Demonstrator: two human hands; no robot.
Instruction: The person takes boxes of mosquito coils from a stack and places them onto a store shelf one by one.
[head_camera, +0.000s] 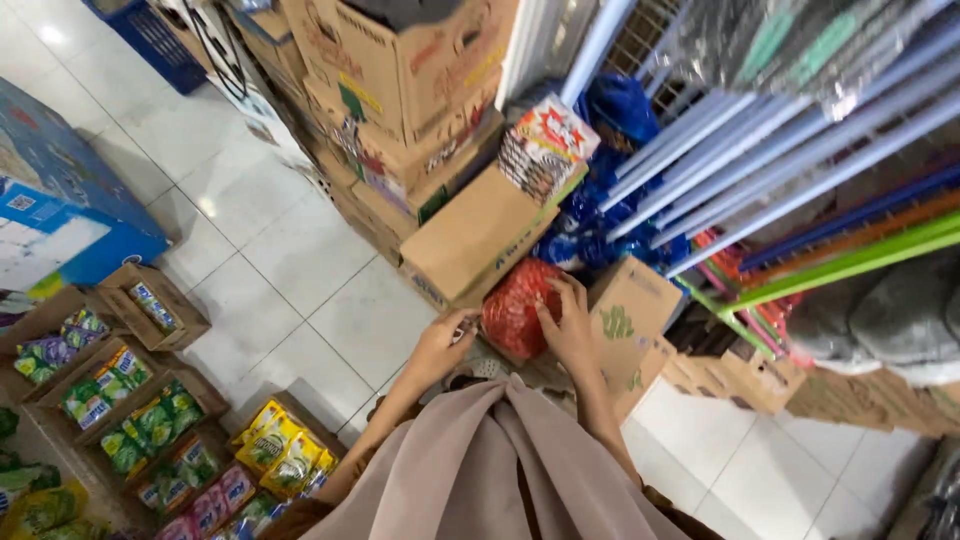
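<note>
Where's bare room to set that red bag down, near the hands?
Free: the flat top of the tan carton above the red mesh bag, and white floor tiles between the carton stack and open snack boxes. Crowded: right of the right hand, under poles; left hand touches the bag.

1. The bag (515, 305) between the two hands is red with a net-like pattern.
2. The boxes (470, 235) just above the red bag are plain brown cardboard.
3. The small box (545, 150) on top of them is white and red with a star shape.
4. The packs (600, 215) right of the brown boxes are shiny blue.
5. The poles (760, 150) far right of the red bag are pale blue; one pole (850, 262) is green.
6. The floor (270, 250) left of the bag is white tile.
7. The packets (275, 450) lower left are yellow and green.
</note>
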